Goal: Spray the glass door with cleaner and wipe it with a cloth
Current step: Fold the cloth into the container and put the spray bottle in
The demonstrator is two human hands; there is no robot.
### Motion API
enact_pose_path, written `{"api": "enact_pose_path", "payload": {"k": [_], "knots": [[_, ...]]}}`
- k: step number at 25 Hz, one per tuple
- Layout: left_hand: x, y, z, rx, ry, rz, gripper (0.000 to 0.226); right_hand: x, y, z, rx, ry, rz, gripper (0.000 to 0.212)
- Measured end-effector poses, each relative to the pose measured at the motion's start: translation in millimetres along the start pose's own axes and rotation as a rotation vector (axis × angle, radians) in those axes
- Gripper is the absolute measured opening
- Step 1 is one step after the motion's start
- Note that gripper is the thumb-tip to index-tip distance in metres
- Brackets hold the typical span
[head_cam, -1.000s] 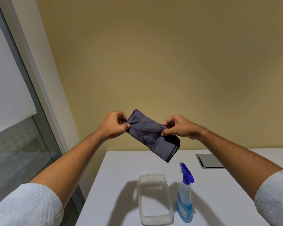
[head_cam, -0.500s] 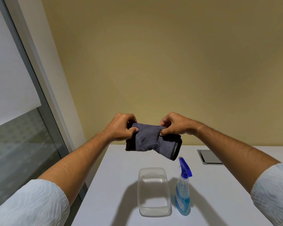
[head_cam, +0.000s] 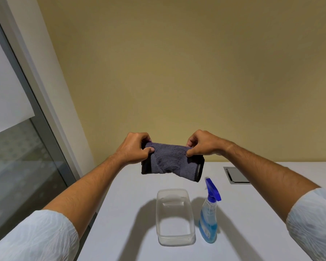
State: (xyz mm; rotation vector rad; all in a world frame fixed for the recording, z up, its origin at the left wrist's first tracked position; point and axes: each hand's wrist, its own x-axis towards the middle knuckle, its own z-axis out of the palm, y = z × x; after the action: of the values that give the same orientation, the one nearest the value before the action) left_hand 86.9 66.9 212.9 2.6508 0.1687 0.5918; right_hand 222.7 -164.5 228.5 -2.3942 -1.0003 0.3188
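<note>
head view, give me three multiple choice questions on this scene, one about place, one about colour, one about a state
1. Where does the spray bottle stand?
A. right of the clear tub
B. inside the tub
C. on the floor

2. What colour is the cloth?
A. white
B. dark grey
C. yellow

3. How is the cloth held?
A. by one hand only
B. lying flat on the table
C. by both hands, above the table

Answers:
1. A, the bottle stands upright on the table beside the tub.
2. B, the cloth is dark grey.
3. C, the left hand and right hand each pinch an end.
</note>
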Motion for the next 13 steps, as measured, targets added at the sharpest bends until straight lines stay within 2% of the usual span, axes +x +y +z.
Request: {"api": "enact_pose_path", "payload": {"k": [5, 13], "knots": [[7.0, -24.9, 23.3, 0.024, -0.038, -0.065, 0.013, 21.1, 0.1, 22.3, -0.061, 0.054, 0.052, 0.010], [-1.8, -62.6, 88.7, -0.023, -0.078, -0.303, 0.012, 44.6, 3.0, 99.7, -0.103, 0.118, 0.309, 0.031]]}}
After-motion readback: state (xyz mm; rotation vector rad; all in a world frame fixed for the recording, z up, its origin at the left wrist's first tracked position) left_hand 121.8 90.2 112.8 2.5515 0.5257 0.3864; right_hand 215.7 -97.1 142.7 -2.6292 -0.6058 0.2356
